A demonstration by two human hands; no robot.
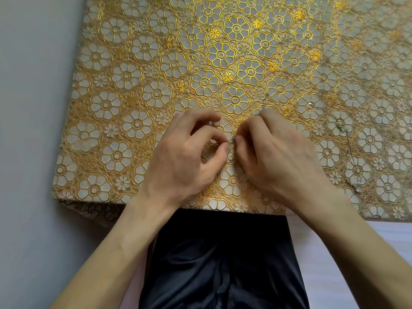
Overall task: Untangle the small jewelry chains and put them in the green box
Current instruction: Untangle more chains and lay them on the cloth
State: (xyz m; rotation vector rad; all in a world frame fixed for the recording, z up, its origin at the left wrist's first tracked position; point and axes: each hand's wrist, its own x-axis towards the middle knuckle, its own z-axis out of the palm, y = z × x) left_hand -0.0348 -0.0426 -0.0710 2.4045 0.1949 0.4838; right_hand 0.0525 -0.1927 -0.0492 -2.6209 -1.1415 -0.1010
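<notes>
Since both hands sat on one knot, notes run left to right.

- worktop (73, 166): covered in a gold floral cloth (133, 85). The busy pattern gave poor contrast for thin silver links.
- left hand (185, 157): thumb and forefinger were pinched on the tangle (231, 142) from its left side, with the other fingers curled clear.
- tangle: it sat between the two hands at the near-centre of the worktop. Couldn't tell whether it was lifted or touching the cloth.
- right hand (276, 159): it pinched the same tangle from the right. The two pinches were almost touching.
- strand (265, 100): a thin line ran off the far side of the right hand toward the far edge. It was probably the same chain.
- shiny piece (311, 105): right of the strand and too small to identify.
- loose chain (340, 127): it lay on the cloth well right of the hands, trailing toward the near edge, with nothing gripping it.
- green box: not in view.

Handling, my read: the chain was very light, fully limp and slick. The links looked fine enough to kink or snap under a straight pull. Best hold was with the fingertips right beside the knot, teasing loops open rather than hauling on the ends. Links could snag in the lace.
</notes>
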